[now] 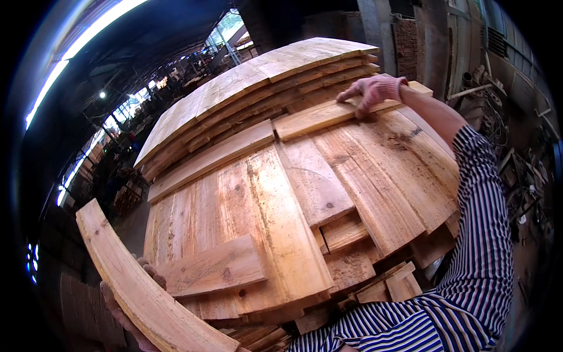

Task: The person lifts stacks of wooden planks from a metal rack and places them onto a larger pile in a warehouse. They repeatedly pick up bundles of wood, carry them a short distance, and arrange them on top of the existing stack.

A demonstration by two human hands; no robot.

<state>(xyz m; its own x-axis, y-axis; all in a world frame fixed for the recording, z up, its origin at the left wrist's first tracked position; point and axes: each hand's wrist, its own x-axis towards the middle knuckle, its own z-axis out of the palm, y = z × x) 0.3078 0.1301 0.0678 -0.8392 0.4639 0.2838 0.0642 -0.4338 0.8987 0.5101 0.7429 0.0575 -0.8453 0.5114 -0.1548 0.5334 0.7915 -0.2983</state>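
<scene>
Right hand (373, 91), gloved, fingers flat and spread on a far plank (328, 114) whose long axis ran left to right across the lumber stack (275, 205). Left hand (126, 311), near left, fingers curled under a long board (141, 290) held beside the stack. Beyond lay a dim workshop (135, 100).

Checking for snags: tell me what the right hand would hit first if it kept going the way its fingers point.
The right hand lies on a narrow board, fingers pointing left. Going on, it would likely meet the edge of the taller plank stack first, though depth is unclear.
</scene>
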